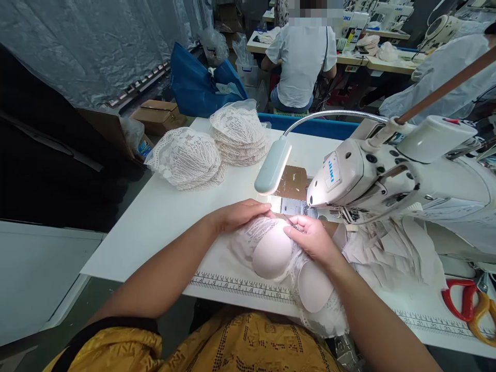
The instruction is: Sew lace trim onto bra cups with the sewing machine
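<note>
A pale pink lace bra (pixel 272 253) with smooth moulded cups lies at the table's front, below the sewing machine's needle area. One cup faces up under the lamp's light; the other hangs over the front edge near my right forearm. My left hand (pixel 244 213) pinches the bra's upper lace edge, fingertips close to the needle plate. My right hand (pixel 313 236) grips the same edge between thumb and fingers, just right of the lit cup. A slim dark pointed tool (pixel 291 223) shows at its fingertips; its kind is unclear. The white sewing machine (pixel 349 170) stands right of both hands.
Stacked lace cups (pixel 188 157) sit at the table's back left. A lamp (pixel 273 165) on a bendable neck hangs over the work. Pale fabric pieces (pixel 395 253) lie beneath the machine arm; red-handled scissors (pixel 460 299) rest at right. A printed ruler (pixel 240 287) runs along the front.
</note>
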### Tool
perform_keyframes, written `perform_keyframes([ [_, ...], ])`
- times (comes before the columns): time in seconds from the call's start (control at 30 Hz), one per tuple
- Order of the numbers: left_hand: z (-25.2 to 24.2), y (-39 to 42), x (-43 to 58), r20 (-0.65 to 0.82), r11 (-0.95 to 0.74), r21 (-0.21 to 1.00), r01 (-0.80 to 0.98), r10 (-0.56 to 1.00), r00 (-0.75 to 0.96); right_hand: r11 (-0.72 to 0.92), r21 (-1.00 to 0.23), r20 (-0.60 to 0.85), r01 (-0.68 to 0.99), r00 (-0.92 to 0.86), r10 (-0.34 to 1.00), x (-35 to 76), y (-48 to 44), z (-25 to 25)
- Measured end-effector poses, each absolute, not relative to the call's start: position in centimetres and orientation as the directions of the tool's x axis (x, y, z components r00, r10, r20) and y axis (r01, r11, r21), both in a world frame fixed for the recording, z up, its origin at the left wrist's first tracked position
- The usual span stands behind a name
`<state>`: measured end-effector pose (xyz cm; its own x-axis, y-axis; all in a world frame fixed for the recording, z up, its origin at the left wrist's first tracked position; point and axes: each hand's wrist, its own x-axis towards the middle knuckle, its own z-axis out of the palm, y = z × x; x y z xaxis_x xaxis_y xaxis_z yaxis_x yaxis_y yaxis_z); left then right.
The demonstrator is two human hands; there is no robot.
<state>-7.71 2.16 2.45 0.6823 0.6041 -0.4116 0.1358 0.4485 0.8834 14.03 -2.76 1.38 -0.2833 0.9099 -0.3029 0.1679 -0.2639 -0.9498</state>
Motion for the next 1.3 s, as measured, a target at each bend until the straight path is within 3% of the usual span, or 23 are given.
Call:
perform_keyframes([
  [0.17,2.0,2.8,-8.7,-0.448,0.504,0.855,0.124,0.595,0.667,-0.306,-0.94,-0.336,0.149,-0.258,0.906,14.2,-2.6,0.9],
  [0.37,2.7,2.2,-8.4,-0.317,0.198,0.948,0.25,0.653,0.688,-0.296,-0.94,-0.331,0.168,-0.245,0.911,14.1,-2.5,0.9],
  [0.5,2.4,1.7,-7.5,-0.248,0.116,0.964,0.238,0.709,0.66,-0.251,-0.948,-0.296,0.194,-0.255,0.921,14.0,-2.5,1.0],
  [0.67,2.1,1.7,-7.1,-0.243,0.152,0.969,0.195,0.733,0.635,-0.216,-0.935,-0.295,0.28,-0.28,0.914,14.1,-2.4,1.2],
  [0.87,2.9,1.7,-7.4,-0.305,0.264,0.951,0.163,0.7,0.646,-0.211,-0.946,-0.283,0.247,-0.303,0.91,14.1,-2.6,1.6],
  [1.3,2.7,2.6,-9.0,-0.354,0.28,0.935,0.218,0.716,0.601,-0.218,-0.933,-0.299,0.285,-0.284,0.911,14.3,-2.6,1.5],
])
